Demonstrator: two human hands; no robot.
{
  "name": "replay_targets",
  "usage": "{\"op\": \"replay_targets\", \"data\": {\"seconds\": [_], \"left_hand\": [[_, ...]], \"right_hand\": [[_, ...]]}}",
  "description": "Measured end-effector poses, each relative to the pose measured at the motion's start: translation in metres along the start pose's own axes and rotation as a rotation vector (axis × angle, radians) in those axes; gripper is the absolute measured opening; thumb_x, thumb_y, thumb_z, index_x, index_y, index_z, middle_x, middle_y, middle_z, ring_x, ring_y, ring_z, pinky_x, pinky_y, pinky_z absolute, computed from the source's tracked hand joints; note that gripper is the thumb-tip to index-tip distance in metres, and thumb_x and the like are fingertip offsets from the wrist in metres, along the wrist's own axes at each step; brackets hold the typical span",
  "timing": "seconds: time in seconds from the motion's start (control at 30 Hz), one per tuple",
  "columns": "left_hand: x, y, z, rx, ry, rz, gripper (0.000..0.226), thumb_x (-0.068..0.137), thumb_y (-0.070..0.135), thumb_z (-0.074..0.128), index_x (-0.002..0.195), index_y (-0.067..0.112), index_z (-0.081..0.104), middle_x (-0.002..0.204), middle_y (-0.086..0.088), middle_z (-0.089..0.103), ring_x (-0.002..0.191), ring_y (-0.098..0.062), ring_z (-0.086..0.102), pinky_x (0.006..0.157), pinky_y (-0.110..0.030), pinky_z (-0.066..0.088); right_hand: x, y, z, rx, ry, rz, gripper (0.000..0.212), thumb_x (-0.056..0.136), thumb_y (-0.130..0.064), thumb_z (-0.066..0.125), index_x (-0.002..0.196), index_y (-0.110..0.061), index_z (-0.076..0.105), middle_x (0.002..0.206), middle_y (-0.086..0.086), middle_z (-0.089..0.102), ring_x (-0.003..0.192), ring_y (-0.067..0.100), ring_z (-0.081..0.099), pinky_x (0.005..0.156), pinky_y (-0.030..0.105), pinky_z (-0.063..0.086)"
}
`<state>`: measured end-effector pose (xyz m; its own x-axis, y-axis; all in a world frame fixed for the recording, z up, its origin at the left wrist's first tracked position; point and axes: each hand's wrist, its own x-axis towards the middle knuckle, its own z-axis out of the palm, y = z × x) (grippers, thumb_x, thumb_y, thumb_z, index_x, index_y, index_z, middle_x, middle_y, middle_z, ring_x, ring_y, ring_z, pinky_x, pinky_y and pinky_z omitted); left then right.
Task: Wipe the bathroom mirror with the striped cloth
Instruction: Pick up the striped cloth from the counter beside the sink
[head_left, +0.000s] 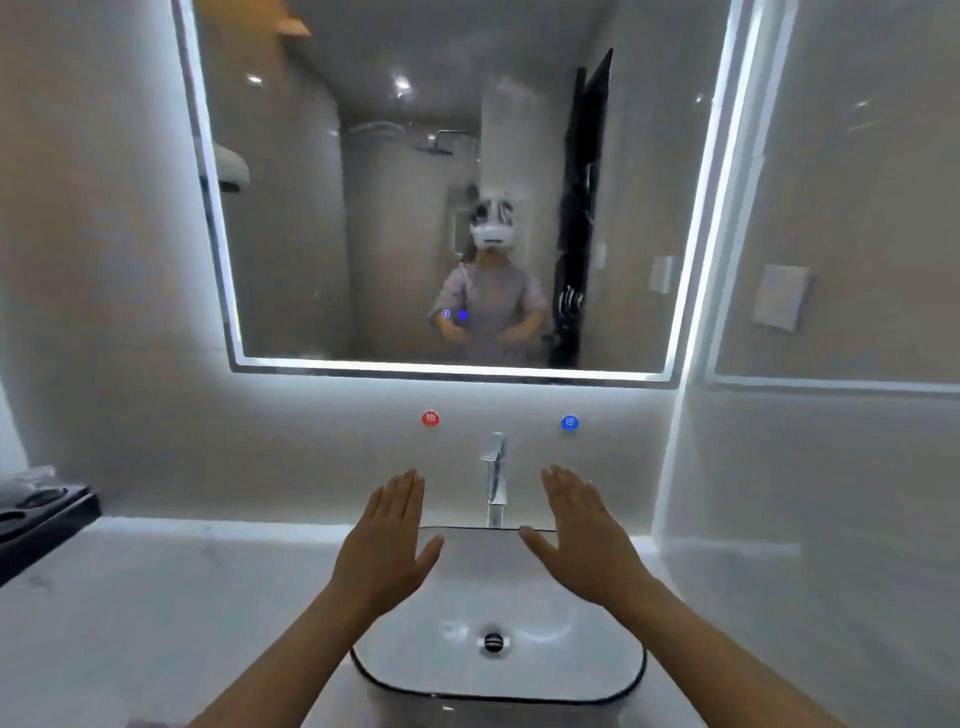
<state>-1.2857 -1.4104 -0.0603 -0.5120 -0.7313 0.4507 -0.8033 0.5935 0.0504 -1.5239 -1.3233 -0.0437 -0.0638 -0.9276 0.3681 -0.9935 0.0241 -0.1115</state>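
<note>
step: not begun, cloth not picked up | left hand (387, 540) and right hand (584, 530): flat, fingers spread, holding nothing, over sink (631, 675) | mirror (363, 182): above and beyond both hands | striped cloth: not visible | next: likely find and grasp it

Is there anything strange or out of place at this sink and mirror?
Nothing looks spilled, broken or askew. The one odd point for the job: no striped cloth shows anywhere. Both the left hand and the right hand are open and empty above the sink, below the mirror.
</note>
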Motion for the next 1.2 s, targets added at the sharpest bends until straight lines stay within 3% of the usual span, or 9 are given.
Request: {"op": "replay_targets", "data": {"seconds": [0.17, 0.4, 0.77, 1.03, 1.2], "left_hand": [[0.036, -0.010, 0.014, 0.009, 0.033, 0.021, 0.076, 0.095, 0.054, 0.025, 0.147, 0.013, -0.011, 0.157, -0.005, -0.014, 0.146, -0.021, -0.007, 0.113, -0.027, -0.009], [0.127, -0.051, 0.025, 0.027, 0.082, 0.045, 0.081, 0.092, 0.058, 0.030, 0.147, 0.018, -0.014, 0.145, 0.002, -0.030, 0.136, -0.017, -0.022, 0.109, -0.028, -0.009], [0.192, -0.065, 0.048, 0.096, 0.053, 0.125, 0.076, 0.092, 0.060, 0.023, 0.150, 0.016, 0.000, 0.159, -0.001, -0.004, 0.146, -0.021, -0.006, 0.111, -0.036, -0.015], [0.214, -0.044, 0.070, 0.049, 0.046, 0.125, 0.077, 0.091, 0.062, 0.021, 0.149, 0.018, -0.002, 0.159, 0.001, -0.006, 0.142, -0.017, -0.013, 0.112, -0.032, -0.007], [0.232, -0.009, 0.090, -0.003, 0.021, 0.163, 0.077, 0.091, 0.062, 0.022, 0.149, 0.019, -0.003, 0.159, 0.001, -0.006, 0.145, -0.019, -0.007, 0.114, -0.033, -0.007]], "right_hand": [[0.037, 0.014, 0.019, 0.018, 0.054, 0.024, 0.078, 0.095, -0.059, 0.029, 0.152, -0.016, -0.002, 0.161, 0.002, -0.006, 0.147, 0.016, -0.007, 0.116, 0.027, -0.007], [0.123, 0.021, 0.031, 0.033, 0.126, 0.037, 0.079, 0.095, -0.058, 0.032, 0.152, -0.017, -0.003, 0.160, 0.001, -0.008, 0.147, 0.016, -0.008, 0.117, 0.027, -0.006], [0.174, 0.034, 0.046, -0.028, 0.108, 0.054, 0.078, 0.095, -0.058, 0.030, 0.152, -0.017, -0.005, 0.160, 0.001, -0.010, 0.147, 0.017, -0.009, 0.113, 0.026, -0.011], [0.186, 0.058, 0.051, -0.011, 0.086, 0.077, 0.078, 0.094, -0.060, 0.030, 0.152, -0.018, -0.001, 0.160, 0.000, -0.007, 0.147, 0.017, -0.006, 0.117, 0.030, -0.003], [0.178, 0.093, 0.056, -0.017, 0.070, 0.111, 0.078, 0.094, -0.059, 0.031, 0.152, -0.017, 0.000, 0.161, 0.002, -0.003, 0.148, 0.018, -0.005, 0.116, 0.028, -0.004]]}}
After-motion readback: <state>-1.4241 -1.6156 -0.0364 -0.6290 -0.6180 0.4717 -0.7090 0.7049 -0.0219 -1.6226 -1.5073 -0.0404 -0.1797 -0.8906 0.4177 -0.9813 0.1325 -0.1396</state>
